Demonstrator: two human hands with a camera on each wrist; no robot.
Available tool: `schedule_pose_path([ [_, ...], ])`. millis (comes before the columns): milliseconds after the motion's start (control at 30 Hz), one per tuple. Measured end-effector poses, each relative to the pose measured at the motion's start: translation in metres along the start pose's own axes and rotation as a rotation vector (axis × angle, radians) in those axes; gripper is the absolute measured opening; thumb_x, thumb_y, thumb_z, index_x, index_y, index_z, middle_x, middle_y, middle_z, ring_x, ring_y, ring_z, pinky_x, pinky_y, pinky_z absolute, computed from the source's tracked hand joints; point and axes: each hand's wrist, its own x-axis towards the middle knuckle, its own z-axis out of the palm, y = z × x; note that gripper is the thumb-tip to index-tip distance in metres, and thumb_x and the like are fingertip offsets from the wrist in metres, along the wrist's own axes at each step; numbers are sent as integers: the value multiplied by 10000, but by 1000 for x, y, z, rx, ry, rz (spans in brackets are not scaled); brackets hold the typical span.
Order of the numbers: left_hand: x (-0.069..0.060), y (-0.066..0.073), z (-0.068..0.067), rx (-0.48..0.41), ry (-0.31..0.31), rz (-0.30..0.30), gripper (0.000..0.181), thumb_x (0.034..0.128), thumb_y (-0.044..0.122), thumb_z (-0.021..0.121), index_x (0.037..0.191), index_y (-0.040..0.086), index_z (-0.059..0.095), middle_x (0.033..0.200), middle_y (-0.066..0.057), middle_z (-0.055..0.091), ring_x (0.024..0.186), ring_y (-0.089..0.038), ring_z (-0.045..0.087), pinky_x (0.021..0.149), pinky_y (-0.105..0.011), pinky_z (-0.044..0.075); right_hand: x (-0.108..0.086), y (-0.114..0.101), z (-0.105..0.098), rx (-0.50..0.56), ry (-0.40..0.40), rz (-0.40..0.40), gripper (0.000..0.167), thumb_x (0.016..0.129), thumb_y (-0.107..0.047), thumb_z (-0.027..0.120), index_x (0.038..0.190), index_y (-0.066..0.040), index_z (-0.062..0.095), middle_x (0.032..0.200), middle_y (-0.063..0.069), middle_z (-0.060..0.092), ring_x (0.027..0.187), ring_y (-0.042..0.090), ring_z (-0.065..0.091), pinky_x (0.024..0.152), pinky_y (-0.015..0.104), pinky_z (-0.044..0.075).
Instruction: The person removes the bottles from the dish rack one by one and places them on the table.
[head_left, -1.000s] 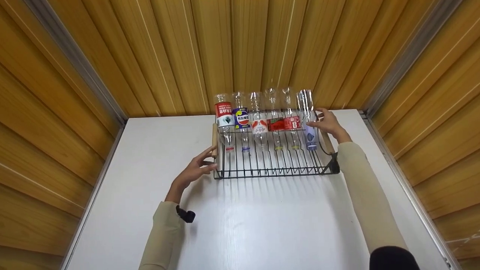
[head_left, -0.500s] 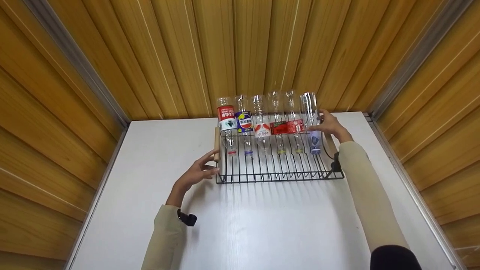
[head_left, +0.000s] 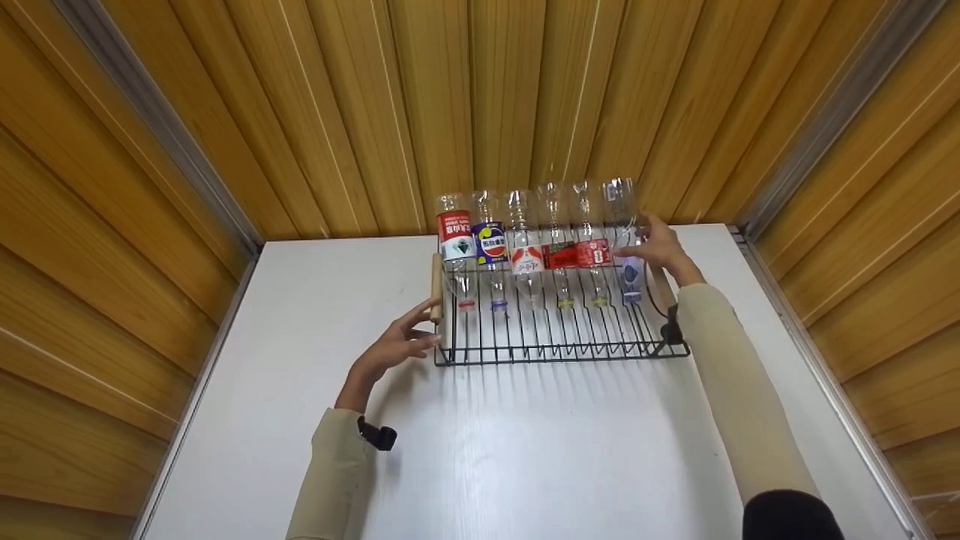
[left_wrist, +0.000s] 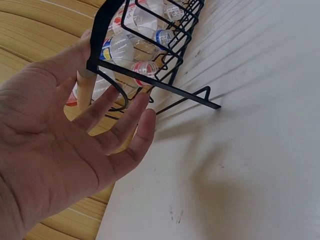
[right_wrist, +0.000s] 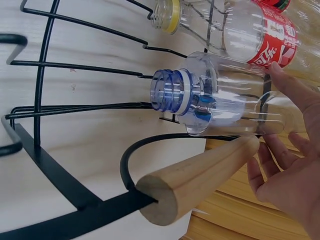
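A black wire rack (head_left: 525, 352) with wooden handles holds a row of clear plastic bottles, necks toward the person. At its right end, my right hand (head_left: 654, 244) holds a plastic bottle (head_left: 630, 277) with a blue neck, thumb on one side and fingers on the other. The right wrist view shows this bottle's threaded blue neck (right_wrist: 170, 91) beside the right wooden handle (right_wrist: 200, 177). My left hand (head_left: 390, 345) is at the rack's left wooden handle (head_left: 436, 289), fingers loosely spread. In the left wrist view, part of that hand (left_wrist: 65, 135) is hidden behind the black frame.
Left of the held bottle lie a red-label bottle (head_left: 594, 253), another red-label one (head_left: 559, 256), a red-and-white one (head_left: 526, 259), a blue-label one (head_left: 491, 244) and a red-and-white-label one (head_left: 454, 236). The white table (head_left: 480, 450) meets wood-look walls (head_left: 495, 90) behind.
The view shifted slightly, moving the rack a little down and right in frame. Over the last half second, the bottle in my right hand slid slightly toward the back wall. My left hand stays by the handle.
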Motion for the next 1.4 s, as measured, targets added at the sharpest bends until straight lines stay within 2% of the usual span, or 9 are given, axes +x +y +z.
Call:
schedule_pose_path([
  [233,0,1,-1,4,-8,-8,773,974,206,707,1619,307,293,1623,-203,348,1287,-375,584,961,-530,566,-1,0,3,35,71,-2,1027,879,-162,805,1632,-39,117,1593,311,337,1443,496,365,1190,627,331],
  [467,0,3,-2,-1,-11,-18,771,978,170,695,1618,319,293,1629,-193,342,1282,-377,592,924,-463,579,-1,-1,6,78,160,-79,984,874,-137,807,1618,-39,171,1547,302,392,1403,482,414,1165,621,370],
  [633,-1,5,-1,-11,-26,-16,765,990,141,671,1625,304,277,1644,-197,314,1297,-388,583,965,-522,563,-4,-2,7,93,208,-146,964,870,-107,808,1611,-41,194,1528,300,427,1402,472,435,1171,609,372],
  [767,-1,5,-1,-5,-36,-2,757,1003,128,647,1631,292,257,1645,-206,307,1320,-411,564,1003,-582,536,-7,-4,5,104,229,-168,962,865,-111,814,1605,-37,204,1522,298,429,1403,471,441,1172,594,383],
  [1167,-4,7,-4,-22,-41,-8,751,1003,157,658,1626,309,268,1655,-198,288,1364,-446,521,1038,-635,497,-18,-13,-6,118,183,-152,998,907,-206,788,1627,-38,118,1599,290,335,1466,476,369,1203,606,334],
  [1400,-4,8,-2,-30,-44,-21,762,1000,165,665,1626,326,262,1655,-192,292,1375,-454,511,1039,-632,498,-29,-16,-9,102,143,-210,892,919,-121,754,1604,0,195,1577,283,371,1426,488,417,1168,629,367],
])
